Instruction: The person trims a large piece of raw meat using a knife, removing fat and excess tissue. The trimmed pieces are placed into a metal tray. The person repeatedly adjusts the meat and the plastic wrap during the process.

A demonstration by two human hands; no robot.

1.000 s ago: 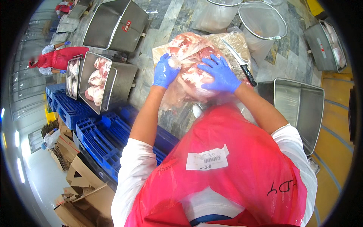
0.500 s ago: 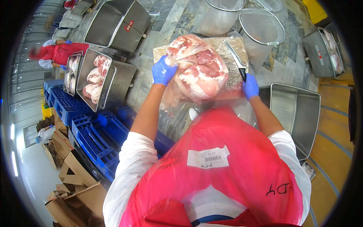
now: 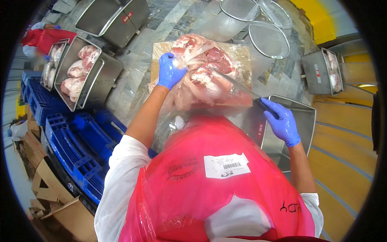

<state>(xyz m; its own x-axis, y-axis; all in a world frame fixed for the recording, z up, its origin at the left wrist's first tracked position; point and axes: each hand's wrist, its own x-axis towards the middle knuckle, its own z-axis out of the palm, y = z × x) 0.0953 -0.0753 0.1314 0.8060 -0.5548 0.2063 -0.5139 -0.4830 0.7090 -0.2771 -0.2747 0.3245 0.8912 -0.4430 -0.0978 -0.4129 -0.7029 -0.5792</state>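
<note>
Right hand (image 3: 282, 123), earlier flat on meat (image 3: 219, 60), now grips knife (image 3: 243, 88), raised; blade extends left from hand, over meat.

White barcode label (image 3: 227, 165): red apron (image 3: 217, 141), middle | black handwriting (image 3: 289, 207): apron, right edge | red tag (image 3: 127, 17): far steel bin (image 3: 133, 26), outer wall | red lettering (image 3: 261, 130): near steel bin (image 3: 307, 131), left wall

there is one left hand (image 3: 171, 73) and one right hand (image 3: 285, 126), one knife (image 3: 242, 88), one large bundle of meat (image 3: 219, 57), five metal tubs (image 3: 107, 80), three of them with meat, three hooped bags (image 3: 223, 26), two red aprons (image 3: 225, 139) and one white label (image 3: 227, 165).
</note>
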